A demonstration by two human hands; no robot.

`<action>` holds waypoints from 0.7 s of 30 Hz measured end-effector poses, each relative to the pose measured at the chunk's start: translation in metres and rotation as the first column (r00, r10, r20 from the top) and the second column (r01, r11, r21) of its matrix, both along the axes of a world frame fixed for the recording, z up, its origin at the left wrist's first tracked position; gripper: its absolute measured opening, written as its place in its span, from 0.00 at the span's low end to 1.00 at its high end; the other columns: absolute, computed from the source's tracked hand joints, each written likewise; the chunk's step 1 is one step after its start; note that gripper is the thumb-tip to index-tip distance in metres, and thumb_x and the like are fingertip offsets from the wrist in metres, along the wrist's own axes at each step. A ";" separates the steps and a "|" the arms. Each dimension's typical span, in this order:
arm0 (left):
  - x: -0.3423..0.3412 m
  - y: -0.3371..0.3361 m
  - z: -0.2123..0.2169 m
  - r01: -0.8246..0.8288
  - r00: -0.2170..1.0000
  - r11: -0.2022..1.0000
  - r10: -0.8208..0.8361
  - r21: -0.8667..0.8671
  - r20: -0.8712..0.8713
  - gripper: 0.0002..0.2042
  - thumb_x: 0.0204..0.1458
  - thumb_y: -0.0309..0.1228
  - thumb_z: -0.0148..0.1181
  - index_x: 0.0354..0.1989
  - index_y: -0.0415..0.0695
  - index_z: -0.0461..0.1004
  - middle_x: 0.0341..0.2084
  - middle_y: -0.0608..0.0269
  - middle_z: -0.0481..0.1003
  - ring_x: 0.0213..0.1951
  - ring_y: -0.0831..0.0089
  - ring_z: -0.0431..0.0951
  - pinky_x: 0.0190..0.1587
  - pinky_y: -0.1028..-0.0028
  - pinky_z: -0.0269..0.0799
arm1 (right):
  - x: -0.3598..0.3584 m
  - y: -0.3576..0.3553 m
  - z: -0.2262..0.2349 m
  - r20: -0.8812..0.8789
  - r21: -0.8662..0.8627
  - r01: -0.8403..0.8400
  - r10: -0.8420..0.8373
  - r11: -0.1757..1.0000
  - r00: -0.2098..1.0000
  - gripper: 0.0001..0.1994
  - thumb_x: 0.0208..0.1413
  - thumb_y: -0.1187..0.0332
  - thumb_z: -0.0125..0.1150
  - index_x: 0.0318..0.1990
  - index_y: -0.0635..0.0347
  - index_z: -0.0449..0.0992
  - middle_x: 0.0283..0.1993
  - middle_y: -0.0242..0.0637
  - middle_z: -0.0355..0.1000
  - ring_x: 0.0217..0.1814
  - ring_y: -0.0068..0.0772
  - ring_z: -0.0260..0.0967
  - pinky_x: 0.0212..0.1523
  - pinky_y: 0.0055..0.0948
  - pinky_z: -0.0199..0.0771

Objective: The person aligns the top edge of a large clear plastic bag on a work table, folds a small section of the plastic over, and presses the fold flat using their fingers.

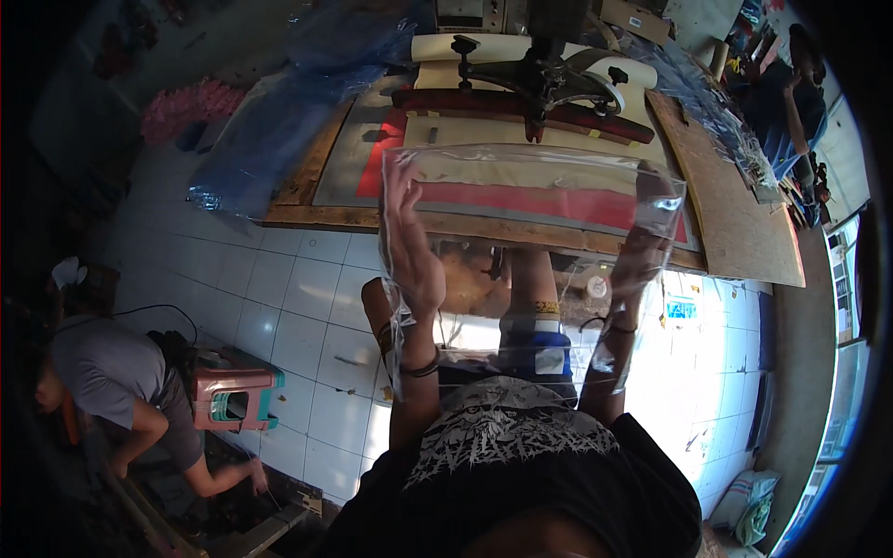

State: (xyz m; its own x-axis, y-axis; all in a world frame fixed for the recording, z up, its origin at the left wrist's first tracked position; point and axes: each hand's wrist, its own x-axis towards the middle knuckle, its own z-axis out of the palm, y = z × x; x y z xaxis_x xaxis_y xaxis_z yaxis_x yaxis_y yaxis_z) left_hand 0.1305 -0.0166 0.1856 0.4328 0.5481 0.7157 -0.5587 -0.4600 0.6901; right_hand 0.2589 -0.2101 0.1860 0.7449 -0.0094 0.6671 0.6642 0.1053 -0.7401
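A clear, glossy plastic sheet (530, 172) is stretched upright between my hands in front of my chest, its edges creased. My left hand (414, 251) is at its left side, fingers pointing up along the edge. My right hand (644, 228) holds the right side, its fingers partly blurred by reflections. Both hands show through the film. Beyond the sheet, a worktable carries a pale cream sheet (465, 130) and a red border (370, 167). Above these stands a black metal press head (544, 84) with a dark red bar (423, 99) beneath it.
Wooden boards (735, 195) edge the table on the right. Blue-tinted plastic film (270, 130) hangs over its left side. A co-worker (126, 372) bends at lower left near a pink and green stool (237, 395). Another person (791, 107) stands at far right.
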 end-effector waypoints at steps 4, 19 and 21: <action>-0.011 0.005 0.011 0.113 0.987 0.989 -0.101 -0.093 0.125 0.22 0.67 0.34 0.36 0.66 0.37 0.52 0.63 0.42 0.60 0.66 0.55 0.60 0.69 0.58 0.50 | -0.008 0.006 0.016 -0.010 0.019 0.026 -0.026 0.999 1.000 0.20 0.70 0.62 0.37 0.56 0.71 0.65 0.57 0.51 0.68 0.66 0.44 0.61 0.67 0.40 0.60; 0.015 -0.021 0.004 0.241 0.971 0.962 -0.239 -0.125 0.028 0.29 0.67 0.46 0.33 0.69 0.37 0.48 0.67 0.47 0.56 0.71 0.58 0.50 0.70 0.61 0.44 | -0.028 0.048 0.013 0.023 -0.091 -0.286 0.289 0.954 0.957 0.18 0.69 0.67 0.40 0.60 0.67 0.65 0.61 0.48 0.65 0.66 0.41 0.61 0.65 0.39 0.61; 0.026 -0.027 0.004 0.259 0.962 0.955 -0.268 -0.144 -0.046 0.29 0.66 0.47 0.37 0.68 0.37 0.53 0.64 0.47 0.61 0.70 0.57 0.52 0.69 0.60 0.47 | -0.029 0.054 0.004 -0.005 -0.083 -0.362 0.363 0.929 0.932 0.19 0.68 0.66 0.43 0.61 0.68 0.64 0.62 0.49 0.64 0.66 0.41 0.60 0.65 0.39 0.60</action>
State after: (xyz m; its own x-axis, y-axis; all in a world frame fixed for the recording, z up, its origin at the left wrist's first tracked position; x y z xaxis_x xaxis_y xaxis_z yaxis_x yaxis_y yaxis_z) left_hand 0.1563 -0.0441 0.1892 0.6179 0.4978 0.6086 -0.5996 -0.2023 0.7743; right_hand 0.2303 -0.1564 0.1904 0.6803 0.3141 0.6622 0.5999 0.2805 -0.7493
